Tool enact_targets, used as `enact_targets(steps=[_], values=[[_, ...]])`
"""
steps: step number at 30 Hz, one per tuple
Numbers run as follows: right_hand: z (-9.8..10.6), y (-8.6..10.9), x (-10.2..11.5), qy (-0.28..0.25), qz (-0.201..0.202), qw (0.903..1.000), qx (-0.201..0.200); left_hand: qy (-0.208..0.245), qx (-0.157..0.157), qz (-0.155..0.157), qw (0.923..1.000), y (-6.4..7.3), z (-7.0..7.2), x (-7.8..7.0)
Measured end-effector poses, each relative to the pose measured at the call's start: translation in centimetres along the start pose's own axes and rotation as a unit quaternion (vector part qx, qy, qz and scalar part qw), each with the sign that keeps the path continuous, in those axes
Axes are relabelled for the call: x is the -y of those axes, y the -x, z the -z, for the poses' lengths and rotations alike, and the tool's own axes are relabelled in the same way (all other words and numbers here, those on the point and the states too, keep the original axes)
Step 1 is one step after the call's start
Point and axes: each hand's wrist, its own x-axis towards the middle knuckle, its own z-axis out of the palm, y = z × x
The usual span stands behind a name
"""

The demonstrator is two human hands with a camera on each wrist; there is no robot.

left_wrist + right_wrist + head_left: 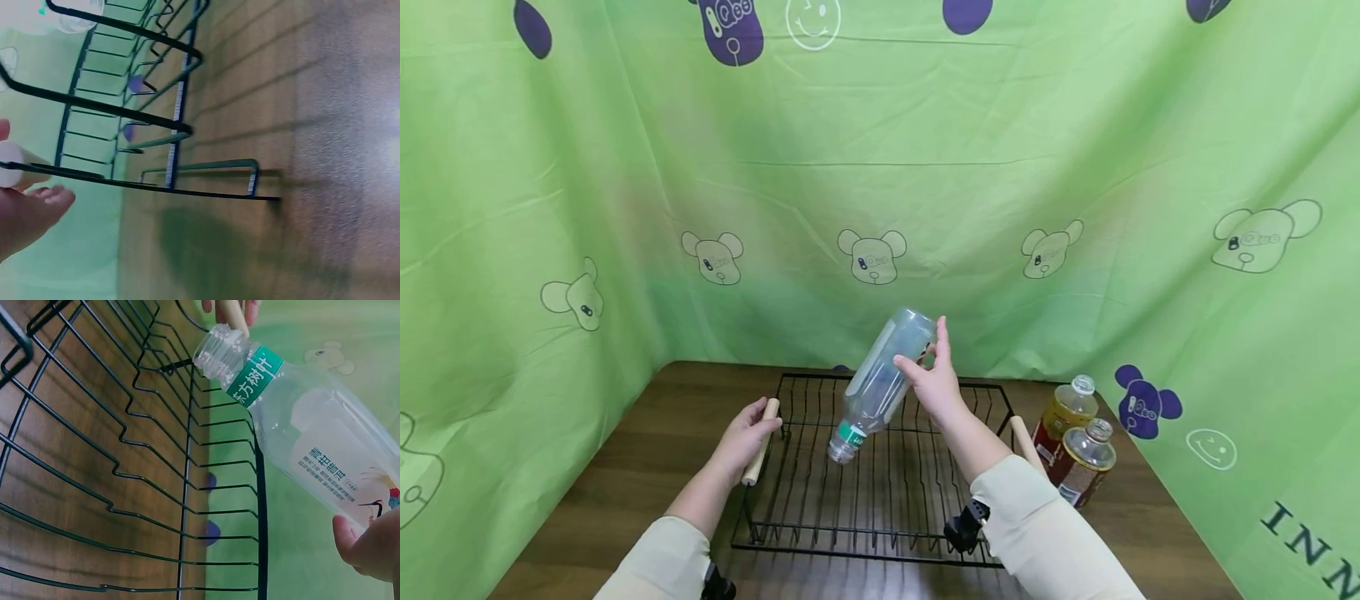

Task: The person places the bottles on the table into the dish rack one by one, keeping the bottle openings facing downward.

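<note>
An uncapped clear plastic bottle [874, 379] with a green neck band hangs tilted over the black wire rack [261, 519], its mouth down and to the left. My right hand [934, 385] holds it near its base, thumb on the near side. A pale printed label shows on the bottle's side in the right wrist view. At the rack's left end, my left hand [745, 435] grips the light wooden handle [760, 450], with the thumb across its top. Part of the rack's right side is hidden behind my right arm.
Two uncapped bottles with reddish-brown labels stand right of the rack, a rear bottle [1069, 408] and a front bottle [1084, 462]. The rack's right wooden handle [1026, 442] is beside them. A green printed cloth [880, 192] hangs behind and around the brown wooden table [647, 442].
</note>
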Motion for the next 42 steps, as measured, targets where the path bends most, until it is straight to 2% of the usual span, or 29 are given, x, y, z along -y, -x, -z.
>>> enact_targets(steps=[9,22,42], values=[[-1.1,-0.8,-0.1,0.041,-0.002,0.999,0.017,-0.042,0.012,-0.004,0.999,-0.2,-0.2,1.0],[-2.1,-1.6,-0.8,0.117,0.002,0.992,0.046,-0.044,-0.001,-0.009,0.999,0.0,-0.5,1.3],[-3.6,-2.1,-2.0,0.121,0.004,0.9896,0.077,-0.044,-0.011,-0.005,0.999,-0.2,-0.2,1.7]])
